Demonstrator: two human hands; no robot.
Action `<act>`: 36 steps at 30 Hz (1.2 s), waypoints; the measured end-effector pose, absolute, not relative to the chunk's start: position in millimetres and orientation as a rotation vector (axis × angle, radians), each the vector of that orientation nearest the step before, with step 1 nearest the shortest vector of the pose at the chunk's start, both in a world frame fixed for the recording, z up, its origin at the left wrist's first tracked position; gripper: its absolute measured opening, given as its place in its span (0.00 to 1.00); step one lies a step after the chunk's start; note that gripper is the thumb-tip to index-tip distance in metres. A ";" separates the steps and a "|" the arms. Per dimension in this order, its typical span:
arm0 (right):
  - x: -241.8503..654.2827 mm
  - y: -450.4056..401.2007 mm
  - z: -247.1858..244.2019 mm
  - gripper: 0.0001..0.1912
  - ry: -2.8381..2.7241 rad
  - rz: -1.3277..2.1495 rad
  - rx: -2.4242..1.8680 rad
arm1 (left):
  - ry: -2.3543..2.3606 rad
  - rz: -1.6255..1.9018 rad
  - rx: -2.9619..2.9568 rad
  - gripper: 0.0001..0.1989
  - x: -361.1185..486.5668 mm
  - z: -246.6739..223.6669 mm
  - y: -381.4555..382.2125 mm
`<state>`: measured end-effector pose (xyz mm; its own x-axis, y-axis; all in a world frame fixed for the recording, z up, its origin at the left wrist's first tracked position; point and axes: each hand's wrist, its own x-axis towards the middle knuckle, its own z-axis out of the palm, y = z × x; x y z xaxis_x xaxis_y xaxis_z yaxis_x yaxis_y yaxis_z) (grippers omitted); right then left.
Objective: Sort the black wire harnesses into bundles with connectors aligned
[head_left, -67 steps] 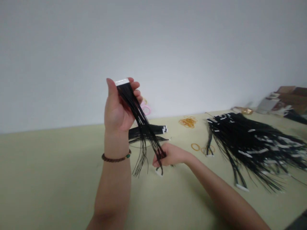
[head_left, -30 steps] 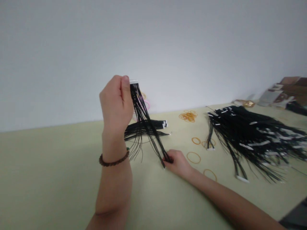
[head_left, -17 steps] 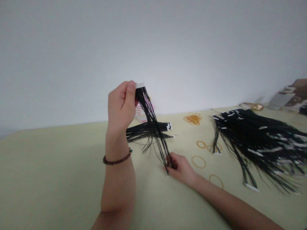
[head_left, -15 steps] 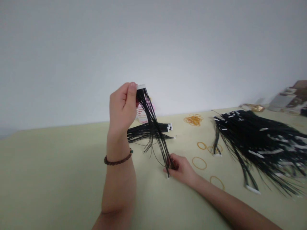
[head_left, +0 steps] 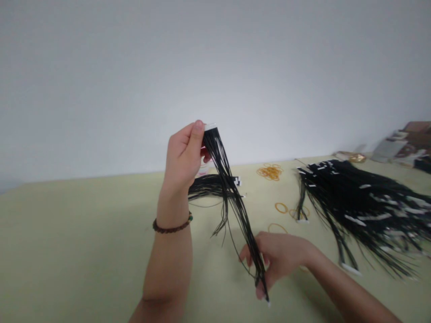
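My left hand [head_left: 186, 154], raised above the table, pinches the white connector [head_left: 210, 127] at the top of a bundle of black wires [head_left: 240, 208]. The wires slant down to the right, and a few loose ends hang apart in the middle. Near their lower end my right hand [head_left: 269, 260] is curled round the wires, thumb below and fingers behind them. A small white tip shows just under the thumb. Behind the held bundle, another group of black wires [head_left: 205, 186] with white connectors lies on the table.
A large pile of black wires with white connectors [head_left: 363, 193] covers the right side of the table [head_left: 84, 233]. Orange rubber bands [head_left: 270, 172] lie heaped at the back, with several single ones nearer. Boxes [head_left: 414, 139] stand at the far right. A pale wall rises behind.
My right hand has moved down and to the right along with the lower wire ends, and its fingers have turned. My left hand has shifted slightly right, still pinching the connector.
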<state>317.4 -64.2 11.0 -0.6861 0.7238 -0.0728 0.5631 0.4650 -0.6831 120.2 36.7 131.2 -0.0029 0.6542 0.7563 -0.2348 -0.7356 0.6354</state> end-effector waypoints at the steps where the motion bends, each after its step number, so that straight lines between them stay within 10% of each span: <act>1: 321.5 -65.8 17.3 0.26 -2.521 1.084 -1.045 | 0.435 1.802 1.629 0.19 120.5 131.6 35.8; 14: 326.1 -65.4 40.9 0.31 -2.473 1.071 -1.066 | 0.352 1.718 1.542 0.18 127.3 130.8 35.0; 21: 303.7 -56.5 94.0 0.07 -1.850 0.598 -0.914 | 0.495 1.681 1.681 0.19 144.6 128.0 17.9; 36: 283.1 -42.7 96.1 0.04 -1.595 0.235 -0.866 | 0.514 1.613 1.835 0.18 153.8 129.8 3.8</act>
